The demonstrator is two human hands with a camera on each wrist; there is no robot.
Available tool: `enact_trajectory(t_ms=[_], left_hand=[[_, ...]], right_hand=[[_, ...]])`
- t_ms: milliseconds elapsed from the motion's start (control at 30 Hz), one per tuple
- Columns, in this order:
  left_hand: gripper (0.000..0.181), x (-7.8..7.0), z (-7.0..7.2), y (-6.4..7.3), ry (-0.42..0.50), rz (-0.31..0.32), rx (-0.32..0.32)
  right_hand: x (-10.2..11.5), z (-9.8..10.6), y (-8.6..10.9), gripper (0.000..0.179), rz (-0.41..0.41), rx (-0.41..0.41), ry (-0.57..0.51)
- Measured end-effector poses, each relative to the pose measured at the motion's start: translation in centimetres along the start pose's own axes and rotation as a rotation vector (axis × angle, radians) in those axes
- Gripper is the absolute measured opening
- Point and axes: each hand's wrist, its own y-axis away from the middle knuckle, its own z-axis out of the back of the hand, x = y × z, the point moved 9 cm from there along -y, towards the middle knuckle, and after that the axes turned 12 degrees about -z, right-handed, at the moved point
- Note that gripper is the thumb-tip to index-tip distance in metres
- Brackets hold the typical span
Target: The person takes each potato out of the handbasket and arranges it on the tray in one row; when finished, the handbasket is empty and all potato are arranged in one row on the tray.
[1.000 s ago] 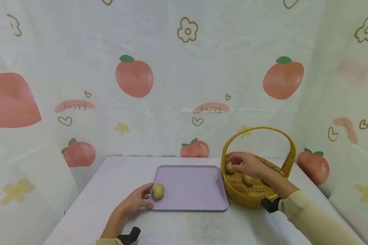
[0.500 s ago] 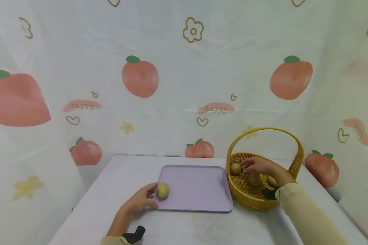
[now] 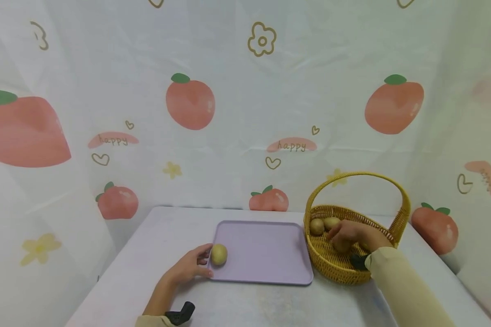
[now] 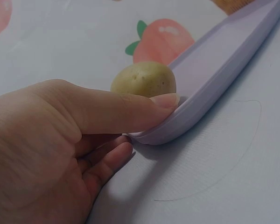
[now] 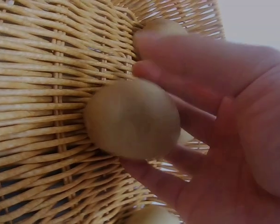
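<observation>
A lilac tray [image 3: 266, 254] lies on the table, with a round potato [image 3: 218, 255] at its left edge. My left hand [image 3: 190, 265] holds the tray's near left corner; in the left wrist view the thumb lies along the rim, the other fingers lower down. My right hand [image 3: 349, 234] reaches into the wicker basket [image 3: 337, 274]. In the right wrist view its fingers [image 5: 151, 175] lie loosely bent beside and behind a potato [image 5: 133, 119], the thumb side apart above it. Blur hides whether they touch.
Two more potatoes sit at the basket's far left: one round [image 3: 317, 226], one longer [image 3: 331, 223]. Another potato [image 5: 151, 215] shows at the lower edge of the right wrist view. The basket's tall handle [image 3: 362, 174] arches over it. A printed cloth [image 3: 229, 177] hangs behind the table.
My right hand has left the potato at the basket's far left and moved right, then down to another potato. My left hand stays at the tray. The head view has turned slightly left.
</observation>
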Motion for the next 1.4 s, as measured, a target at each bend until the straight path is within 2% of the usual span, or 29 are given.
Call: enact_trajectory(t_ms=[200,333,500,667,767,1067,1233,1400], left_hand=[[0.088,0.1,0.2,0.0,-0.025,0.011,0.003],[0.088,0.2,0.1,0.0,-0.004,0.016,0.002],[0.087,0.2,-0.1,0.0,-0.008,0.025,0.004],[0.087,-0.1,-0.2,-0.1,-0.006,0.032,-0.001],[0.087,-0.1,-0.1,-0.1,-0.003,0.035,-0.003],[0.086,-0.2,0.0,0.0,-0.007,0.045,-0.005],[0.086,-0.1,-0.1,0.0,-0.004,0.037,0.001],[0.085,-0.1,0.0,0.0,-0.015,0.033,0.001]], right_hand=[[0.8,0.2,-0.2,0.029,0.023,-0.039,0.149],[0.8,0.7,-0.3,0.029,0.023,-0.103,0.188],[1.2,1.6,0.2,0.031,0.068,-0.161,0.120],[2.1,1.7,1.5,0.035,0.108,-0.104,-0.033],[2.8,1.7,2.5,0.035,0.140,-0.096,-0.065],[5.7,1.1,4.7,0.040,0.238,-0.147,-0.070],[7.4,-0.2,5.9,0.040,0.284,-0.185,-0.013],[9.8,-1.9,7.3,0.038,0.386,-0.193,0.052]])
